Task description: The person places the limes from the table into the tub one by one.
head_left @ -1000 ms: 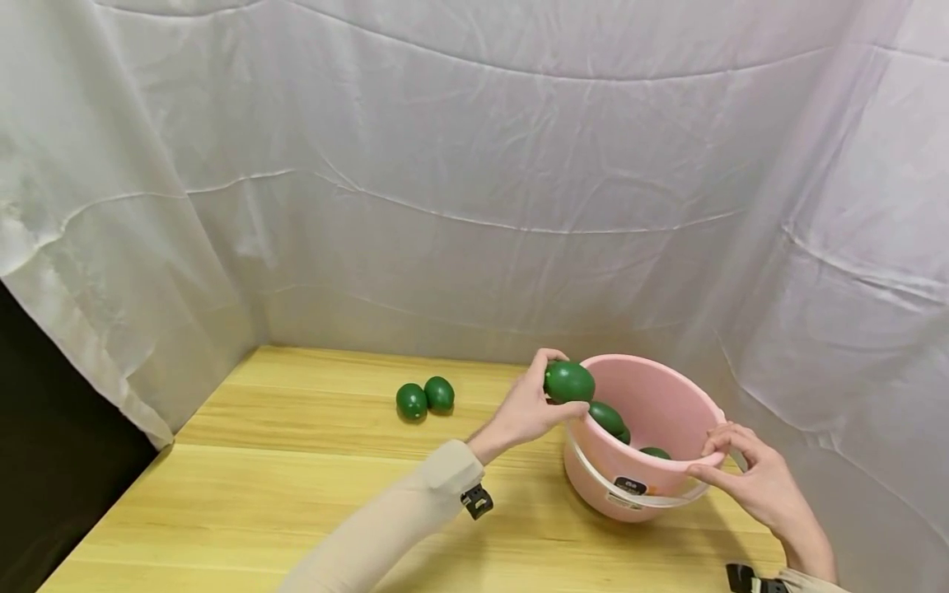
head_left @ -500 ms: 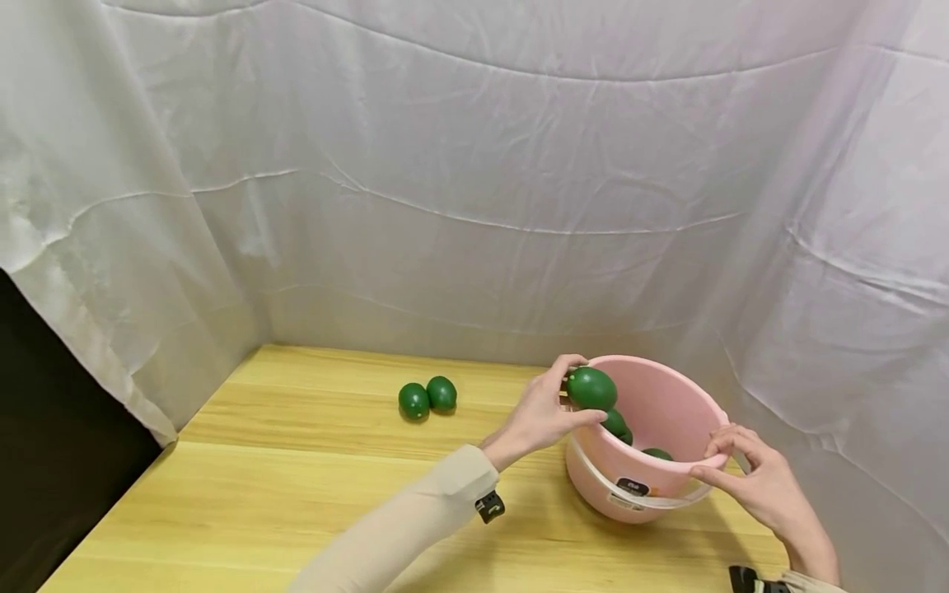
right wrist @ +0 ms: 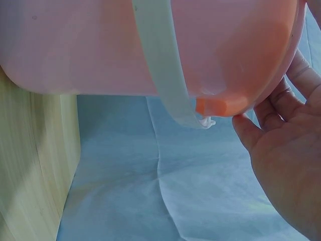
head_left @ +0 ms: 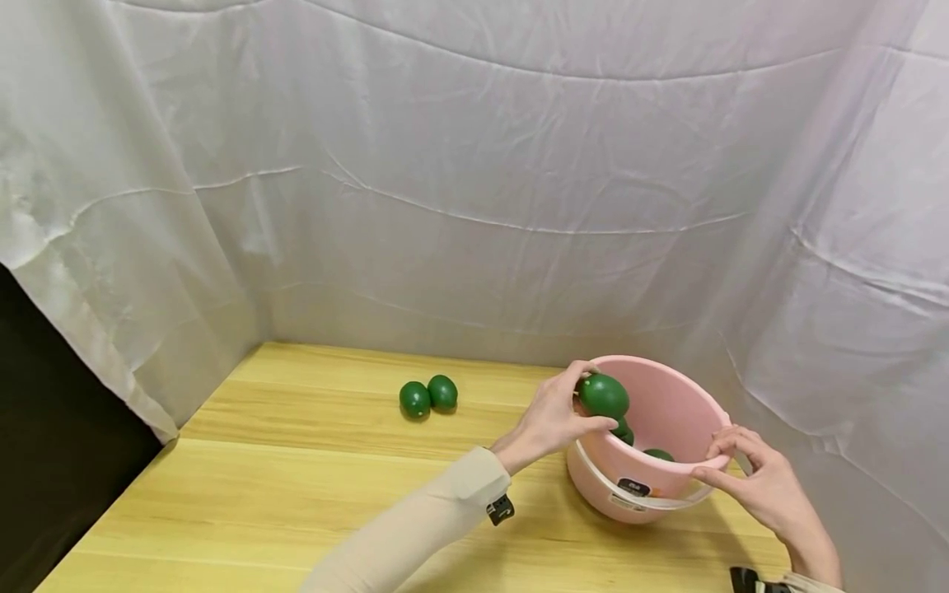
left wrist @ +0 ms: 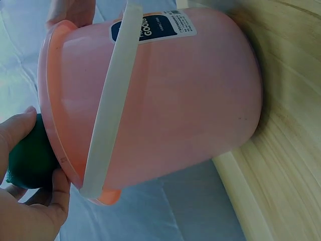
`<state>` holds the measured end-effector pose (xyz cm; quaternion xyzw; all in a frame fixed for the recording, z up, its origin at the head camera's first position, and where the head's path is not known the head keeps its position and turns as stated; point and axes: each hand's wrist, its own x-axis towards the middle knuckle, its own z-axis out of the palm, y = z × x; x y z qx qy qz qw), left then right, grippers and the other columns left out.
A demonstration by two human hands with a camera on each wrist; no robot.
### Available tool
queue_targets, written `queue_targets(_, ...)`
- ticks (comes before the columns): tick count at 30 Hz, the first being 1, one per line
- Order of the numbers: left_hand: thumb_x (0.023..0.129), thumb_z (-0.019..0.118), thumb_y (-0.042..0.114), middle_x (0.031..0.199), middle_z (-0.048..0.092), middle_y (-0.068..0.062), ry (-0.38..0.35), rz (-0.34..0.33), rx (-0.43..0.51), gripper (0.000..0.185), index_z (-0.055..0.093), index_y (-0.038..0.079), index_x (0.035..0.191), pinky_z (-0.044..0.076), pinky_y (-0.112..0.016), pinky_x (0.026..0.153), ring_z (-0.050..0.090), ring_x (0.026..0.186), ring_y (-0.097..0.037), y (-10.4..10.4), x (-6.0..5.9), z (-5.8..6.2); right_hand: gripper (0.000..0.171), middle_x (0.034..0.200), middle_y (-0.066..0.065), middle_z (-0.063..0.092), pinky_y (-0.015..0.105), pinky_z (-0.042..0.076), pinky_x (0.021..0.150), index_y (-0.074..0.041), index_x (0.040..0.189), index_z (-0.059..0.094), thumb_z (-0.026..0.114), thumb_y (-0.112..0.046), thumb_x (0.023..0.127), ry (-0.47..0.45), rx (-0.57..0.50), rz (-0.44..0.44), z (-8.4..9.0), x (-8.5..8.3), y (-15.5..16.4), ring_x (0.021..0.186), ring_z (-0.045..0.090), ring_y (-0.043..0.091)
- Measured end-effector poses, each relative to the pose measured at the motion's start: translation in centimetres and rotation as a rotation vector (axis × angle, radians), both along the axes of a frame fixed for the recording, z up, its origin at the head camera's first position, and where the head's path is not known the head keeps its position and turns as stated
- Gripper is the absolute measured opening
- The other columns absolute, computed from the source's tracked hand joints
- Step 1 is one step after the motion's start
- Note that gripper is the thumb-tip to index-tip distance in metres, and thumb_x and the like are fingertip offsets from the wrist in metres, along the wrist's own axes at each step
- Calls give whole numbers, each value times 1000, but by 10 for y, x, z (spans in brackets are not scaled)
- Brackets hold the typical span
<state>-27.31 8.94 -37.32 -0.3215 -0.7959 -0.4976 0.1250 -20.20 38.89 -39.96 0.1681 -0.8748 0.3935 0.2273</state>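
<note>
A pink bucket with a white handle stands on the wooden table at the right. My left hand grips a dark green avocado just over the bucket's left rim; the left wrist view shows the avocado against the rim. More green avocados lie inside the bucket. My right hand holds the bucket's right rim with curled fingers, which the right wrist view shows touching the rim near the handle's hinge.
Two more avocados lie side by side on the table to the left of the bucket. White cloth hangs behind and on both sides. The table's left edge drops into a dark gap.
My left hand has carried the avocado to the right and slightly down, from beside the bucket's rim to over its inside. The right hand has stayed on the rim.
</note>
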Motion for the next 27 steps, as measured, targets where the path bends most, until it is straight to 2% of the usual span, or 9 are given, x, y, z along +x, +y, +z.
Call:
queue_targets(4, 75, 86, 25, 119, 64, 1, 3, 4, -3, 64, 51, 19, 128, 56, -27, 80, 59, 88, -3, 1, 0, -1, 24, 105, -18, 55, 1, 30, 99, -5, 84, 63, 82, 4, 73, 7, -4, 3, 0, 0, 0, 118, 44, -3)
queue_targets(14, 77, 85, 21, 120, 64, -1, 47, -16, -11, 63, 52, 18, 131, 52, -15, 79, 63, 93, -5, 0, 1, -1, 24, 103, -17, 56, 2, 30, 99, -6, 83, 63, 82, 5, 72, 15, -7, 15, 1, 1, -1, 116, 45, -2)
queue_targets(22, 79, 83, 17, 115, 65, -6, 65, 6, -16, 60, 53, 14, 130, 51, -14, 81, 67, 94, -16, -3, 0, -3, 25, 101, -15, 57, 2, 30, 100, -6, 83, 63, 81, 6, 72, 19, -8, 26, 1, 0, 0, 115, 45, -2)
queue_targets(27, 79, 83, 17, 114, 65, -5, 82, 13, -17, 57, 55, 14, 129, 52, -15, 81, 67, 93, -13, -5, 0, -3, 24, 104, -16, 57, 2, 30, 99, -6, 84, 63, 81, 6, 73, 13, -6, 23, 1, 0, 0, 118, 45, 0)
